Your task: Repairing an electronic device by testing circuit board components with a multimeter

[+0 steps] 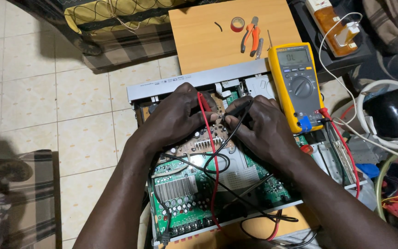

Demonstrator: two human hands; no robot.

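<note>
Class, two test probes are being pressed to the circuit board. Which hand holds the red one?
The left hand holds the red probe, its red lead running down over the board. The right hand holds the black probe instead.

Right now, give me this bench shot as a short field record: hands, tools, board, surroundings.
left hand: left hand holds the red probe on the circuit board
right hand: right hand holds the black probe on the same board
meter: yellow multimeter lies on the open chassis, leads plugged in
wooden board: pliers, red tape roll
floor: pale tiles
</note>
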